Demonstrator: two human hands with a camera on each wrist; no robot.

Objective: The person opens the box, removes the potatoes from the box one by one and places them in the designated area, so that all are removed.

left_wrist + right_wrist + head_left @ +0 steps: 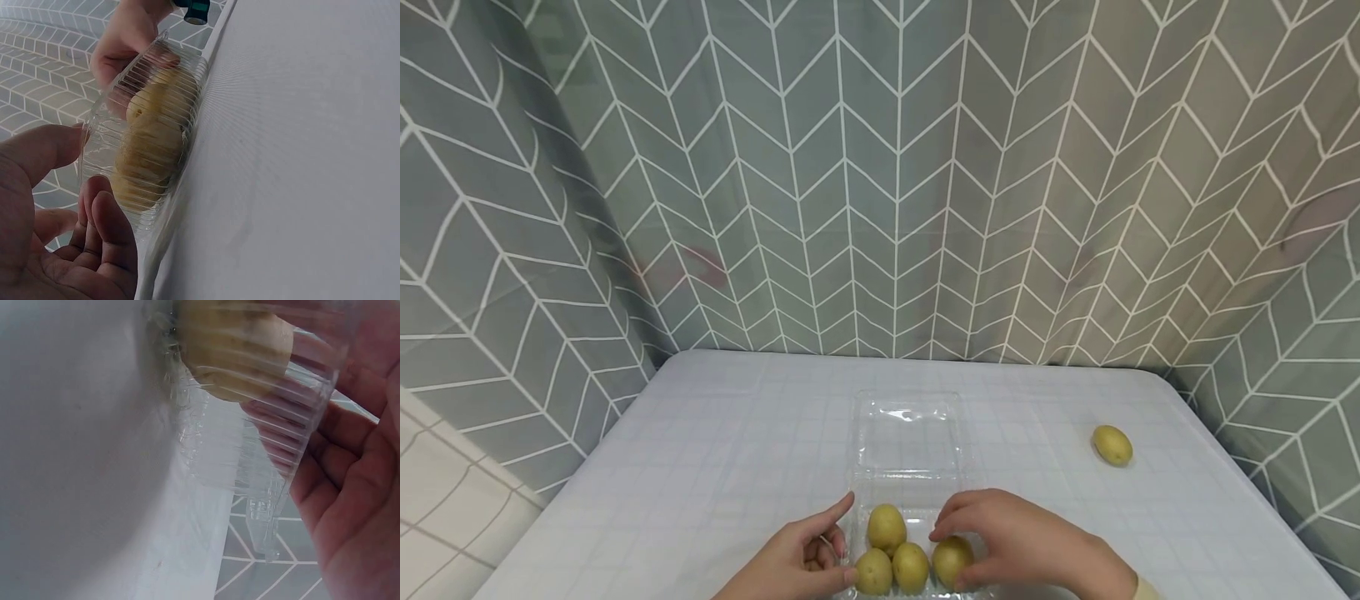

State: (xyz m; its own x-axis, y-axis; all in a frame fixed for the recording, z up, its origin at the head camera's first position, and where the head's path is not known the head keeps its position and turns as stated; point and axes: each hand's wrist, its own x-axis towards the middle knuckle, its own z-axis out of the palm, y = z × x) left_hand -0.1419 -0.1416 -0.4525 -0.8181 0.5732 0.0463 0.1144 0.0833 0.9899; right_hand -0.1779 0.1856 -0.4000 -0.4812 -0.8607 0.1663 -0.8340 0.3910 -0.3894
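A clear plastic clamshell container (917, 518) lies with its lid (910, 433) folded back on the table. Inside its base are several yellow potatoes (887, 527), bunched toward the left. My right hand (1000, 537) reaches over the right side of the base. Its fingers and thumb grip the rightmost potato (952, 560), seen through the ribbed wall in the right wrist view. At the left edge, my left hand (801, 550) holds the container, its thumb at the rim and several fingers curled by the outer wall in the left wrist view.
One more potato (1112, 445) lies apart on the white-covered table (737, 450), to the right. A grey curtain (865, 183) with a white chevron pattern hangs behind the table and along both sides.
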